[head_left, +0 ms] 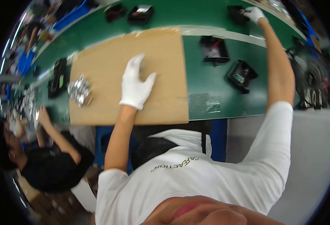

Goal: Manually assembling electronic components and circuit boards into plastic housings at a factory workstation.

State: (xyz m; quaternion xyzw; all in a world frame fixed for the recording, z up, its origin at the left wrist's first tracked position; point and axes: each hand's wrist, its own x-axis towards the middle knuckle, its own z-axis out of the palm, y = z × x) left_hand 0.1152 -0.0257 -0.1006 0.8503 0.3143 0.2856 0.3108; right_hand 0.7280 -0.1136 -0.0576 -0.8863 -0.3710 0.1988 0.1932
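My left hand [135,84], in a white glove, hovers over or rests on a brown cardboard sheet [165,78]. Its fingers and thumb are apart, and nothing is in them. Stretched out to the far right, my right hand [255,15], gloved too, has its fingers closed at the edge of a small black plastic housing [236,15]. The fingertips are partly hidden and slightly blurred there. Nearer to me on the green table lie an open black housing [214,50] with red wires inside and another black housing [242,76] showing a green circuit board.
A crumpled silver foil bundle [79,90] lies on the cardboard's left side, beside a long black part [58,78]. Two black housings [140,15] sit at the far edge. A fan [310,75] stands at the right. A co-worker [48,161] sits at the left.
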